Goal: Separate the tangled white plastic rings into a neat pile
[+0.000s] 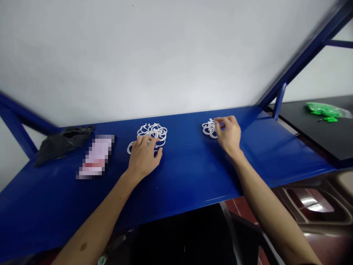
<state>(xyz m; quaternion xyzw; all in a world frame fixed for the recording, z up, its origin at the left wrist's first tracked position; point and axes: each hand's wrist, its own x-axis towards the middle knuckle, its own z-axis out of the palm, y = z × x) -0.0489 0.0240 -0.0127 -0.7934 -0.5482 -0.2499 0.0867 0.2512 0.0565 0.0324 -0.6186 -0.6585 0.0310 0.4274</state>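
L hand (145, 156) laid flat, fingers spread, on big ring tangle (154, 131), mid blue shelf (193, 173); nothing gripped. R hand (228, 134) curled at small ring heap (208, 129); grasp can't be told. Judged: tangle best pinned lightly, rings teased out singly.

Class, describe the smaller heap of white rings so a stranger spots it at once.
Find the long blue shelf against the white wall. Two white ring heaps lie on it; the smaller heap is by the right hand. It is tighter than the sprawling heap under the left hand.
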